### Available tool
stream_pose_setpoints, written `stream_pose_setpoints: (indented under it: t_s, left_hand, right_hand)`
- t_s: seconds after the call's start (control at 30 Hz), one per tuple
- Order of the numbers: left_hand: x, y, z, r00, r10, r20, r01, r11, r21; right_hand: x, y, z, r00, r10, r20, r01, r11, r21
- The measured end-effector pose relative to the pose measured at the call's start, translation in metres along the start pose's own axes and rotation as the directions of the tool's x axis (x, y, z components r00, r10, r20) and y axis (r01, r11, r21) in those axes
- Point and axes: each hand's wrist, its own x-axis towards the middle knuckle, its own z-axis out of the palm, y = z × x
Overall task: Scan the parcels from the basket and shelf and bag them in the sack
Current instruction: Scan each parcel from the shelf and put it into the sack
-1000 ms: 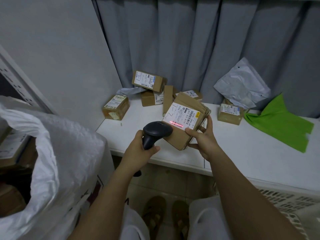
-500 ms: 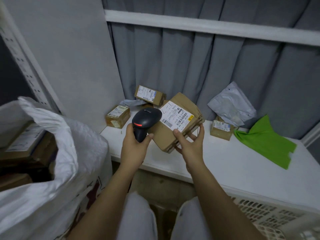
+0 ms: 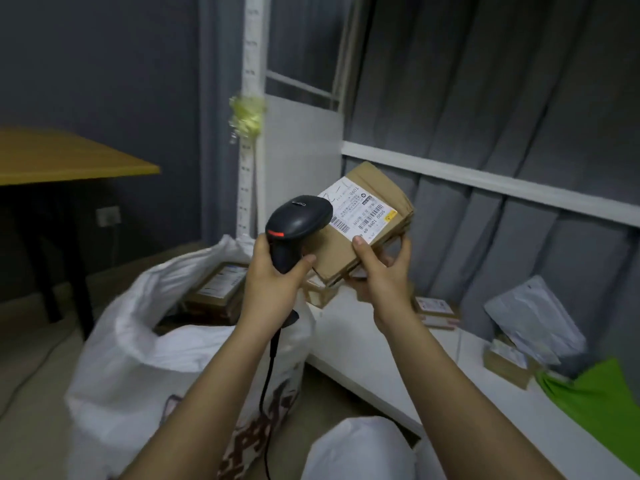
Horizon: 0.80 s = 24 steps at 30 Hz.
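My right hand (image 3: 382, 271) grips a brown cardboard parcel (image 3: 367, 223) by its lower edge, white label facing up, raised in front of me. In my left hand (image 3: 277, 271) I hold a black barcode scanner (image 3: 298, 223), its head just left of the parcel's label and overlapping it. Below and to the left stands the open white sack (image 3: 145, 351), with boxed parcels (image 3: 218, 289) inside. More parcels (image 3: 436, 308) lie on the white shelf (image 3: 450, 386) to the right.
A grey mailer bag (image 3: 533, 320), a small box (image 3: 509, 362) and a green bag (image 3: 595, 393) lie on the shelf at right. A wooden table (image 3: 69, 154) stands at far left. Grey curtain behind. The scanner's cable (image 3: 268, 375) hangs down past the sack.
The view has swung left toward the sack. Both hands have carried the parcel and scanner up and left, away from the shelf. The red scan line on the label is gone.
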Motion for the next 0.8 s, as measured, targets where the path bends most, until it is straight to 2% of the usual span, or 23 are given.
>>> stream_pose_setpoints:
  t_s: [0.1,0.17,0.23,0.27,0.33,0.37,0.4,0.5,0.6,0.8]
  left_hand:
    - [-0.001,0.01,-0.042,0.994,0.028,-0.104,-0.029,1.0,-0.01]
    - [-0.002,0.01,-0.066,0.986,0.008,-0.166,-0.008,1.0,0.001]
    - [-0.004,0.01,-0.086,0.978,-0.017,-0.21,0.024,0.999,0.029]
    - [-0.005,0.011,-0.093,0.974,-0.022,-0.226,0.031,0.999,0.034]
    - [-0.006,0.01,-0.102,0.967,-0.02,-0.253,0.03,0.999,0.034]
    - [-0.006,0.01,-0.104,0.966,-0.016,-0.258,0.026,0.999,0.037]
    - [-0.006,0.01,-0.104,0.967,-0.017,-0.254,0.028,0.999,0.039]
    - [-0.003,0.007,-0.094,0.982,-0.029,-0.188,0.036,0.999,0.034]
    - [-0.002,0.001,-0.074,0.992,-0.032,-0.119,0.036,0.999,0.036]
    - [-0.001,-0.02,0.003,0.991,-0.097,0.092,0.089,0.992,0.084]
  right_hand:
    - [-0.006,0.0,0.048,0.992,-0.034,0.12,0.04,0.998,-0.046]
    - [-0.014,0.003,0.078,0.971,-0.104,0.214,0.141,0.976,-0.165]
    - [-0.017,0.012,0.099,0.931,-0.163,0.328,0.272,0.908,-0.32]
    - [-0.017,0.017,0.106,0.908,-0.13,0.399,0.31,0.848,-0.429]
    - [-0.013,0.03,0.112,0.859,0.059,0.508,0.365,0.626,-0.689]
    - [-0.011,0.035,0.112,0.845,0.145,0.515,0.381,0.512,-0.769]
    - [-0.01,0.036,0.111,0.843,0.188,0.503,0.375,0.465,-0.802]
    - [-0.008,0.038,0.095,0.851,0.137,0.507,0.36,0.552,-0.752]
    - [-0.008,0.034,0.062,0.865,0.087,0.494,0.36,0.579,-0.732]
    - [0.002,0.043,-0.038,0.962,0.132,0.239,0.096,0.656,-0.749]
